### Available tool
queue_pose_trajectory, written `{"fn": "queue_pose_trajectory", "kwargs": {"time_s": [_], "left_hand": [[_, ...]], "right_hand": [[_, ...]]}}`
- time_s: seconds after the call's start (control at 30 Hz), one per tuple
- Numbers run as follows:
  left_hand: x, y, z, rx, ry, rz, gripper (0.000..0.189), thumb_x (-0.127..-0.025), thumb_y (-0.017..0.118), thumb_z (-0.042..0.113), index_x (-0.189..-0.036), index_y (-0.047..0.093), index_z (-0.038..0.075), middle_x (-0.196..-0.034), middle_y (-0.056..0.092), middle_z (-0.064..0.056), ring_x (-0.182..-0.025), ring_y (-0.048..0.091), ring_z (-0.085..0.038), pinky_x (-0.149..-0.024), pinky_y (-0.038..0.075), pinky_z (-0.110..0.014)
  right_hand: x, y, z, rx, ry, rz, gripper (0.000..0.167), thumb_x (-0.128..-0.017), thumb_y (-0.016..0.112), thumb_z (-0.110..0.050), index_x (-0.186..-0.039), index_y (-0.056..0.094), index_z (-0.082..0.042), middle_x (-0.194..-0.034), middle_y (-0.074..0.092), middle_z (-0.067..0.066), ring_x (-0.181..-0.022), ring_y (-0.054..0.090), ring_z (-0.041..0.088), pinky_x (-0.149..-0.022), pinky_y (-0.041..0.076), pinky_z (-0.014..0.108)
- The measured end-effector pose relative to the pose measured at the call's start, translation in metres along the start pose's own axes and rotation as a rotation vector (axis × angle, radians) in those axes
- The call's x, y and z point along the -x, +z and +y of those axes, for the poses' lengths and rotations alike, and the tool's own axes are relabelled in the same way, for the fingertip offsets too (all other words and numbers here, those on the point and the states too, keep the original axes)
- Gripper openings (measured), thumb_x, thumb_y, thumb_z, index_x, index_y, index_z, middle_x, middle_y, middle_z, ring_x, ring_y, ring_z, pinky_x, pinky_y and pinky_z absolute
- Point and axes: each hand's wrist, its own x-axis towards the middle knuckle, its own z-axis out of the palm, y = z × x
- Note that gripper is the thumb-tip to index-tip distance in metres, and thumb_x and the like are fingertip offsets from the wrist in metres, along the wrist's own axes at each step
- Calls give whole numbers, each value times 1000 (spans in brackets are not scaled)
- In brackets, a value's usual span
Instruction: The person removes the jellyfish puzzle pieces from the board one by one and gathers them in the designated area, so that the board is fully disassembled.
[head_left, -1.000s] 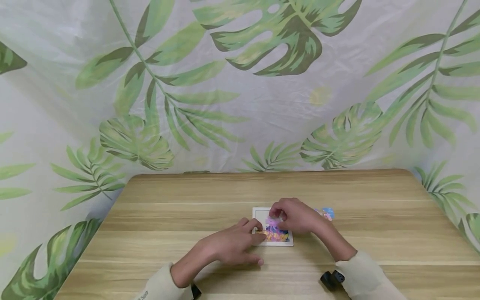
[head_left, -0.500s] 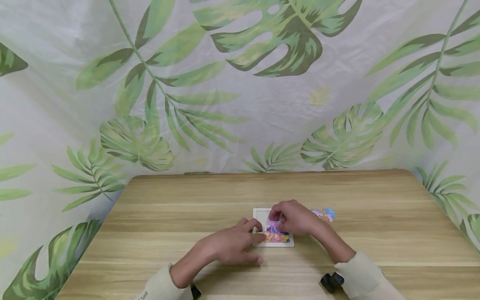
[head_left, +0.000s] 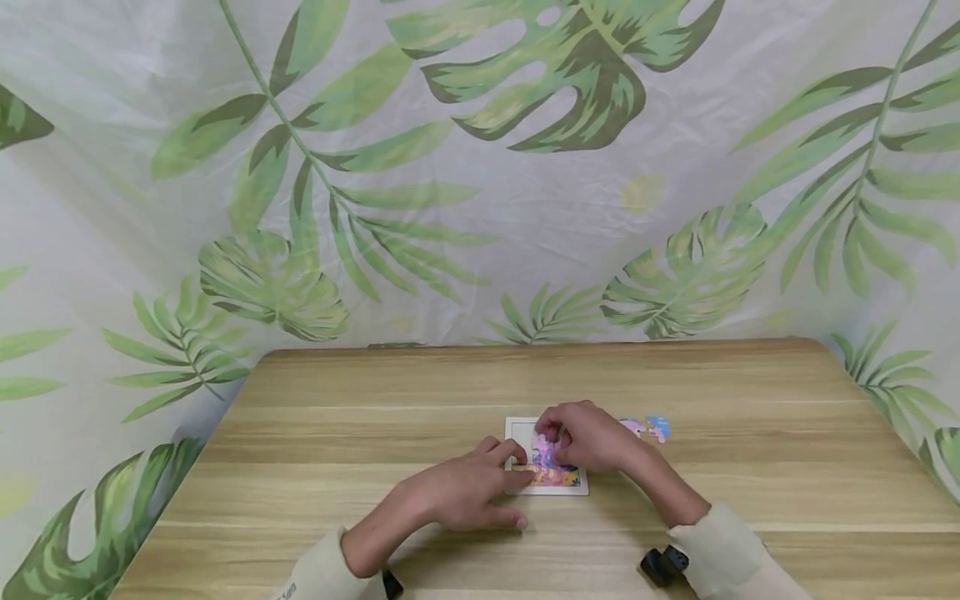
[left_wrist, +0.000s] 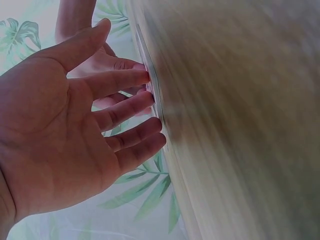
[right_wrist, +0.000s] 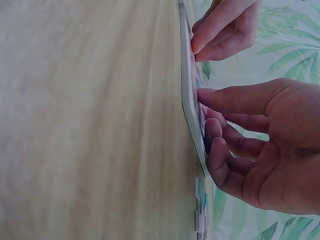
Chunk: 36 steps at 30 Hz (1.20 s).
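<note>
A white-framed picture puzzle board (head_left: 551, 492) lies on the table in the head view, its lower part filled with yellow, pink and blue pieces. My left hand (head_left: 465, 487) rests its fingertips on the board's left side, thumb held away; the left wrist view shows those fingers (left_wrist: 132, 137) nearly straight. Over the board's right side, my right hand (head_left: 588, 435) pinches a pink and purple puzzle piece (head_left: 543, 450) against the picture. In the right wrist view the right thumb (right_wrist: 235, 100) touches the board's face, while curled fingers partly hide the piece.
Just right of the board lie loose puzzle pieces (head_left: 658, 427), partly behind my right hand. The wood-grain table (head_left: 360, 392) reaches back to a leaf-print cloth (head_left: 540, 233). A black wrist camera (head_left: 663, 565) sits at the right sleeve.
My right hand has shifted slightly left and down with the pink and purple puzzle piece. The left hand stays almost still on the board.
</note>
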Motion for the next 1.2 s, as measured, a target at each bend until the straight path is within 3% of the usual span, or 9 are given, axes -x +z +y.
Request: {"fn": "queue_pose_trajectory", "kwargs": {"time_s": [0.23, 0.47, 1.0, 1.2], "left_hand": [[0, 1, 0, -10, -1, 7, 57, -104, 66, 52, -152, 63, 20, -155, 48, 2, -133, 46, -18, -111, 49, -32], [-1, 2, 0, 0, -1, 4, 56, -104, 66, 51, -151, 64, 20, -155, 48, 2, -134, 45, -18, -108, 51, -31], [-2, 2, 1, -5, 10, 26, 49, -104, 69, 48, -143, 68, 20, -149, 50, 2, -130, 47, -17, -103, 52, -27], [-3, 3, 1, -12, 8, 21, 49, -103, 68, 50, -143, 68, 21, -149, 51, 2, -128, 47, -16, -100, 53, -26]], "right_hand": [[-1, 1, 0, -2, -33, 1, 28, -87, 77, 6, -113, 76, -5, -92, 69, 2, -76, 57, 6, -72, 50, 23], [2, 0, 1, -1, -72, 15, 21, -96, 71, 2, -113, 75, -9, -94, 73, 2, -84, 62, 6, -76, 52, 23], [1, 0, 6, -15, -72, 8, 16, -99, 70, -1, -112, 75, -9, -90, 70, -5, -81, 58, 2, -76, 50, 23], [1, -2, 7, -88, -46, -6, 18, -100, 65, -2, -113, 75, -9, -89, 69, -5, -79, 58, 6, -74, 50, 24]]}}
